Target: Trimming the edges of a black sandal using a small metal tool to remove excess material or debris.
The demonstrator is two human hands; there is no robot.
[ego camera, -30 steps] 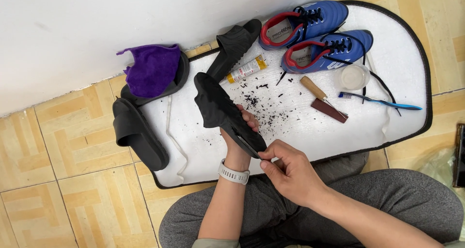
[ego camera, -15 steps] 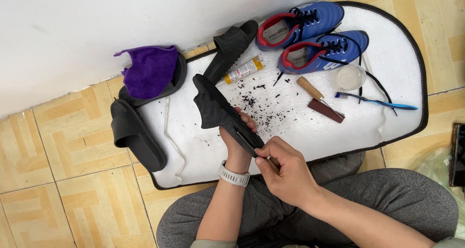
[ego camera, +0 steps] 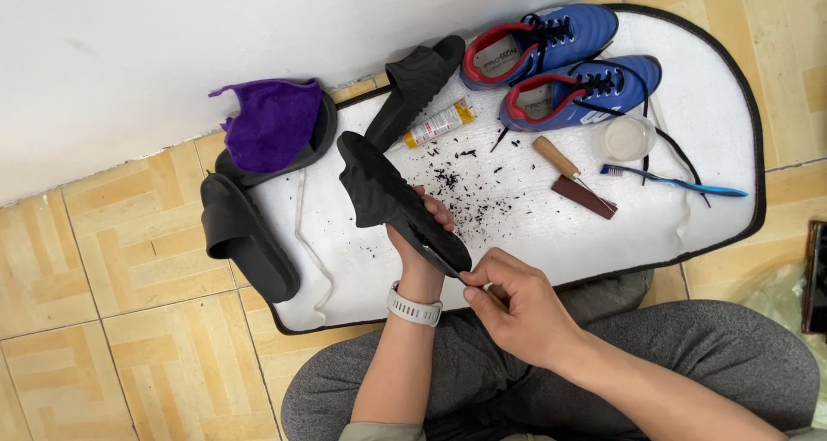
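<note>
My left hand [ego camera: 419, 239] grips a black slide sandal [ego camera: 389, 198] from below and holds it tilted over the white mat [ego camera: 689, 226]. A white watch sits on that wrist. My right hand [ego camera: 515, 305] is closed on a small thin tool whose tip touches the sandal's near end. The tool is mostly hidden by my fingers. Dark crumbs [ego camera: 469, 187] lie scattered on the mat just beyond the sandal.
Two blue sport shoes [ego camera: 560, 62] stand at the mat's far side, with a small tube [ego camera: 438, 124], a wooden-handled tool [ego camera: 573, 176], a clear cup [ego camera: 627, 137] and a blue toothbrush [ego camera: 676, 181]. Other black sandals [ego camera: 245, 234] and a purple cloth [ego camera: 271, 122] lie left. A wall is behind.
My right hand has slid a little along the sandal's near end with the tool. My left hand keeps the sandal in the same place.
</note>
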